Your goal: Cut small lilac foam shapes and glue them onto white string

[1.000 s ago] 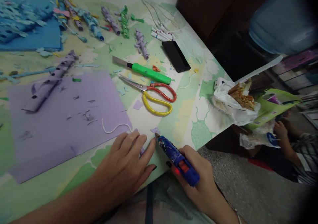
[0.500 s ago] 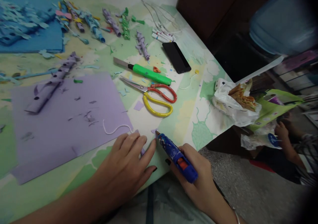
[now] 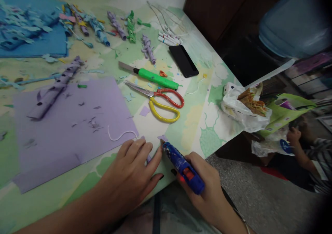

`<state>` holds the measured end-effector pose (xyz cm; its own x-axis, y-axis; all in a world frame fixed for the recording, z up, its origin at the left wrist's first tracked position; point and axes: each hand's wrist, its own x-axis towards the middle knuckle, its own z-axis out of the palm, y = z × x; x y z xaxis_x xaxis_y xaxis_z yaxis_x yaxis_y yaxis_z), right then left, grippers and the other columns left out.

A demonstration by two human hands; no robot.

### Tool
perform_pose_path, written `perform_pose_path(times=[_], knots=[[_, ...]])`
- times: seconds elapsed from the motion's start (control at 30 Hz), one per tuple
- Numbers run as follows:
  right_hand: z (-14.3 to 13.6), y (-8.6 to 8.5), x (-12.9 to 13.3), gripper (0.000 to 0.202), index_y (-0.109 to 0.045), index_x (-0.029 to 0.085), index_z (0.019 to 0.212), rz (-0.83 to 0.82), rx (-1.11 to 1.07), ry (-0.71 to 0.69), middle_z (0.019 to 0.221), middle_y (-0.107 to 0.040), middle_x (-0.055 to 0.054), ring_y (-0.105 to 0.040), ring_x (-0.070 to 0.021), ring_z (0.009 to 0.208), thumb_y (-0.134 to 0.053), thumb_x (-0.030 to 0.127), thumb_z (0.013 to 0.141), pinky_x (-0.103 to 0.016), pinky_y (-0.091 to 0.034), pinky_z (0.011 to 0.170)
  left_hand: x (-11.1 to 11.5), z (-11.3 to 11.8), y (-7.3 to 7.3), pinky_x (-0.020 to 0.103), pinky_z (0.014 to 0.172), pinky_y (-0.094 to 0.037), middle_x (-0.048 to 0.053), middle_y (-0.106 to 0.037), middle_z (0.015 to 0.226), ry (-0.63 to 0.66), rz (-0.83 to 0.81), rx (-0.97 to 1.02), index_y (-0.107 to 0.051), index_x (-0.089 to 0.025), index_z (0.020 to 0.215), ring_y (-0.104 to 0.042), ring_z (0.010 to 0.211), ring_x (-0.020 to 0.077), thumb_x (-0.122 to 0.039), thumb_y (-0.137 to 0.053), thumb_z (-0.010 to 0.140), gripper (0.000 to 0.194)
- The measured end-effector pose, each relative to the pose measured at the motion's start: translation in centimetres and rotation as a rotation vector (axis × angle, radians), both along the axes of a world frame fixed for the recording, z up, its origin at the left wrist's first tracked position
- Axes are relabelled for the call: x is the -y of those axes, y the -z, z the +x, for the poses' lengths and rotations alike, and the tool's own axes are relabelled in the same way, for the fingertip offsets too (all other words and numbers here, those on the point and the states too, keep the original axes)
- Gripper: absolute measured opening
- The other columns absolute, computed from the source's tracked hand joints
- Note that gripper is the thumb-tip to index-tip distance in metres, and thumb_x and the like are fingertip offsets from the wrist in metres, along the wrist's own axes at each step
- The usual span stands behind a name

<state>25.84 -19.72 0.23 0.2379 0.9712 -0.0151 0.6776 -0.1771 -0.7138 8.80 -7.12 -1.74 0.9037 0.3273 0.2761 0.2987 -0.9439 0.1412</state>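
My right hand (image 3: 201,185) is wrapped around a blue hot glue gun (image 3: 183,165), with a finger at its trigger. The gun's nozzle points toward a small purple paper scrap (image 3: 163,137) on the table, close to my left index finger. My left hand (image 3: 137,168) presses down on a purple paper strip (image 3: 148,158), which shows between the fingers and is mostly hidden under them. A white string (image 3: 119,136) curls out from beneath those fingertips across a large purple sheet (image 3: 101,92). Scissors (image 3: 166,104) with one red and one yellow handle lie beyond my hands.
A green utility knife (image 3: 157,77) and a black phone (image 3: 183,61) lie behind the scissors. Farther back are markers (image 3: 168,38) and several decorated paper rolls (image 3: 116,25). Wrapped food (image 3: 250,104) sits at the right corner. Another person's hand (image 3: 294,135) is at far right.
The glue gun's nozzle has shifted slightly left and toward me, off the edge of the purple scrap. A red glow now shows by my right fingers. My left hand stays put.
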Motion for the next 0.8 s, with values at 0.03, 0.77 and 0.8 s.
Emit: perform_pose_path(times=[0.03, 0.77, 0.8], knots=[[0.0, -0.2, 0.1, 0.008, -0.050, 0.021, 0.090, 0.015, -0.003, 0.016, 0.075, -0.056, 0.002, -0.053, -0.0119, 0.062, -0.051, 0.016, 0.084, -0.022, -0.038, 0.055, 0.0, 0.0, 0.0, 0.054, 0.082, -0.045, 0.018, -0.062, 0.099, -0.001, -0.001, 0.001, -0.063, -0.009, 0.118, -0.052, 0.100, 0.0374, -0.033, -0.054, 0.086, 0.041], [8.0, -0.3, -1.1, 0.038, -0.051, 0.013, 0.121, 0.074, 0.556, 0.189, 0.110, -0.064, -0.018, -0.062, -0.0300, 0.101, -0.052, 0.029, 0.087, -0.046, -0.050, 0.084, -5.2, 3.7, -1.7, 0.046, 0.082, -0.044, 0.011, -0.055, 0.096, -0.058, -0.333, -0.072, -0.065, -0.014, 0.087, -0.045, 0.094, 0.0273, -0.012, -0.054, 0.083, 0.011], [7.6, -0.5, -1.0, 0.037, -0.051, 0.014, 0.121, 0.094, 0.563, 0.192, 0.113, -0.063, -0.017, -0.060, -0.0302, 0.104, -0.052, 0.028, 0.087, -0.046, -0.050, 0.086, -5.2, 3.9, -1.7, 0.046, 0.082, -0.044, 0.011, -0.055, 0.096, -0.060, -0.341, -0.079, -0.065, -0.014, 0.084, -0.045, 0.094, 0.0271, -0.011, -0.054, 0.083, 0.012]])
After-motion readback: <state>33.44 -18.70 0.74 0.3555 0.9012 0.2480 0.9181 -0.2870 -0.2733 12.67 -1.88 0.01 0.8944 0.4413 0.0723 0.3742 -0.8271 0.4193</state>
